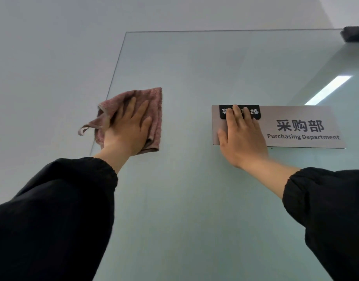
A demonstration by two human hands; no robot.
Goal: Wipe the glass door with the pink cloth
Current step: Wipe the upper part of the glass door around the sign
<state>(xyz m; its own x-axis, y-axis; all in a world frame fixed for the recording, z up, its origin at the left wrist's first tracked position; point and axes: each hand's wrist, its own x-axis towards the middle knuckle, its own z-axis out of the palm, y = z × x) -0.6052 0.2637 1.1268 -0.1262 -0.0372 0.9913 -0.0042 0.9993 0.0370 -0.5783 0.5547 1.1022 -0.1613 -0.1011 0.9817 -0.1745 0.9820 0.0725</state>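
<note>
The frosted glass door fills most of the view, its left edge running up from the lower left. A folded pink cloth lies flat against the glass near that edge, high up. My left hand presses on the cloth with straight, spread fingers; a corner with a loop hangs free to the left. My right hand rests flat on the left end of a grey door sign, fingers straight, covering part of its black tab.
A pale wall lies left of the glass edge. A dark metal fitting clamps the door's top right corner. A ceiling light's reflection shows on the glass above the sign. Both forearms wear black sleeves.
</note>
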